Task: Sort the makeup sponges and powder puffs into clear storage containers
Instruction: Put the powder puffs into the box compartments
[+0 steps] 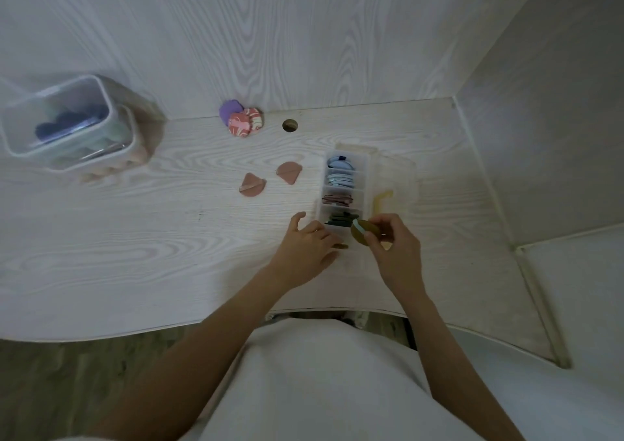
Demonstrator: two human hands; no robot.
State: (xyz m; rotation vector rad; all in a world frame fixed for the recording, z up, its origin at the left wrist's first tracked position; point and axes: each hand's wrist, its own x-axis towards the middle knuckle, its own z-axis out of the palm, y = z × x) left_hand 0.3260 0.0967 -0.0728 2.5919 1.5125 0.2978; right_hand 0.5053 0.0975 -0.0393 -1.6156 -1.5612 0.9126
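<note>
A clear divided organiser box [366, 170] lies on the desk, its compartments holding blue, pink and dark green puffs. My right hand [393, 248] pinches an olive-green round puff [360, 236] with a pale strap just over the box's near end. My left hand [309, 250] rests against the box's near left corner with fingers spread. Two pink wedge-shaped puffs [253, 185] [289, 172] lie loose left of the box. A purple puff [230, 111] and two patterned pink round puffs [244, 122] sit by the back wall.
A tall clear lidded container [72, 121] with dark blue items stands at the far left. A cable hole [289, 125] is in the desk near the wall. The organiser's open lid [401, 177] lies to its right. A side wall bounds the desk on the right.
</note>
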